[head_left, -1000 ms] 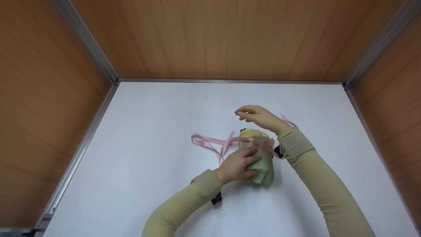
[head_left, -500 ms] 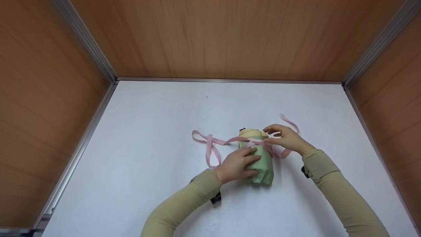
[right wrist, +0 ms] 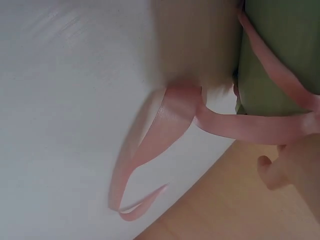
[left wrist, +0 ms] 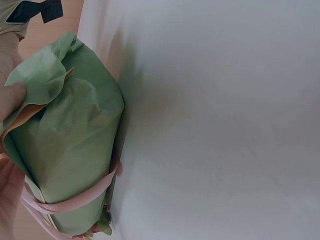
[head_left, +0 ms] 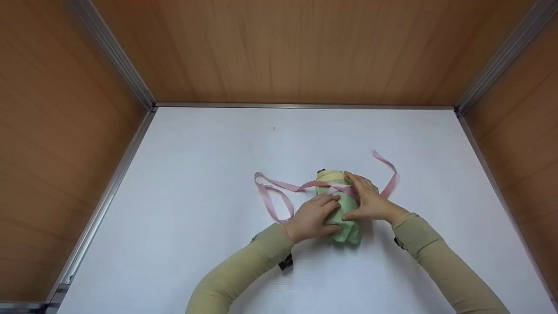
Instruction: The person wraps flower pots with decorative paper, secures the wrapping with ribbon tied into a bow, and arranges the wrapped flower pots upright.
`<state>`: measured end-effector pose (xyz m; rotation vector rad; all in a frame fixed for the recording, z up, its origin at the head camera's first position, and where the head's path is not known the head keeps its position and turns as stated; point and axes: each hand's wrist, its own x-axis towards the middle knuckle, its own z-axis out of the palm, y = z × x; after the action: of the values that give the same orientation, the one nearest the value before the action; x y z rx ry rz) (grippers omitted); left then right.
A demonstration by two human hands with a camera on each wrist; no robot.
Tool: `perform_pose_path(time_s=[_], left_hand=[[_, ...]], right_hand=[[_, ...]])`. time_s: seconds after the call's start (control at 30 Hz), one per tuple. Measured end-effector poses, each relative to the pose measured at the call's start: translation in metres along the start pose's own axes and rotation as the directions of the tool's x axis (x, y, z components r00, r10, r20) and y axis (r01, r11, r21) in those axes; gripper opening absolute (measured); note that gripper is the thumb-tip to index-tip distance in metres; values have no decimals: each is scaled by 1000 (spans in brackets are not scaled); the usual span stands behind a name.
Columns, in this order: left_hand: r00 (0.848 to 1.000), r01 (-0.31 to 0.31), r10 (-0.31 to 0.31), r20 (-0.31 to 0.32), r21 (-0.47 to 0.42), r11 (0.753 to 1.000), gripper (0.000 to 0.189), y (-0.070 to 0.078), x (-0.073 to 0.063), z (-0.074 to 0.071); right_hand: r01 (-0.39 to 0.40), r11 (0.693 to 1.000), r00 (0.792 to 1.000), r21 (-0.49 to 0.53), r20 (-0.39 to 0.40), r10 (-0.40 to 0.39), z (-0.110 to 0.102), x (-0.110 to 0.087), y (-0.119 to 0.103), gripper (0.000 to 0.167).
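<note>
A small bouquet [head_left: 346,233] wrapped in green paper lies lengthwise on the white table, its far end pale yellow. Leafy and reddish bits poke out of that end in the left wrist view. A pink ribbon [left wrist: 75,201] circles the wrap near there. My left hand [head_left: 310,220] holds the bouquet from the left, fingers bent over its top. From the right, my right hand [head_left: 370,203] grips it, with the thumb on the near part and fingers reaching to the far end. The ribbon's crossing is partly hidden under my hands.
One ribbon tail [head_left: 274,203] loops out on the table [head_left: 196,174] to the left. The other tail [right wrist: 167,132] curls away on the right. A wooden back panel [head_left: 279,52] and side panels with metal edging surround the table.
My right hand has come down from above the far end, touched the ribbon, then settled around the bouquet's right side. The left ribbon loop has shifted outward; my left hand stays put.
</note>
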<state>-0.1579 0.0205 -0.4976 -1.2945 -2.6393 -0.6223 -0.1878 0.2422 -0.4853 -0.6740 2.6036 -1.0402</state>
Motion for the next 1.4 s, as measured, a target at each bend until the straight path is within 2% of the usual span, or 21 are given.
perform_pose_path(time_s=[0.23,0.43,0.53,0.6,0.7,0.77,0.9,1.03,1.23,1.4], left_hand=[[999,0,0,37,12,1000,50,2,1,-4],[997,-2,-1,83,36,999,55,6,4,-6],[995,-5,0,98,49,999,56,8,7,-6],[994,-3,-4,111,59,998,57,9,8,-7],[991,10,-18,130,69,998,57,9,9,-8],[990,21,-30,138,66,998,57,9,9,-10],[990,31,-39,137,55,998,56,8,8,-12],[990,27,-34,136,52,998,57,8,9,-11],[989,30,-39,141,59,998,57,9,9,-8],[990,29,-38,137,64,998,56,8,9,-8]], right_hand=[[-75,997,997,3,17,75,5,-4,-2,117],[-36,999,999,3,3,36,4,-9,1,115],[-44,997,999,70,-27,46,0,-10,7,101],[-87,984,993,158,-66,98,-4,-10,13,83],[-155,939,971,308,-130,203,-11,-9,22,57],[-184,909,953,375,-158,258,-16,-7,29,55],[-211,889,942,407,-160,296,-21,-4,39,48],[-207,910,951,359,-145,274,-21,-3,44,31],[-136,960,976,246,-130,172,-16,-1,46,25],[-114,976,975,183,-171,146,-16,-1,43,15]])
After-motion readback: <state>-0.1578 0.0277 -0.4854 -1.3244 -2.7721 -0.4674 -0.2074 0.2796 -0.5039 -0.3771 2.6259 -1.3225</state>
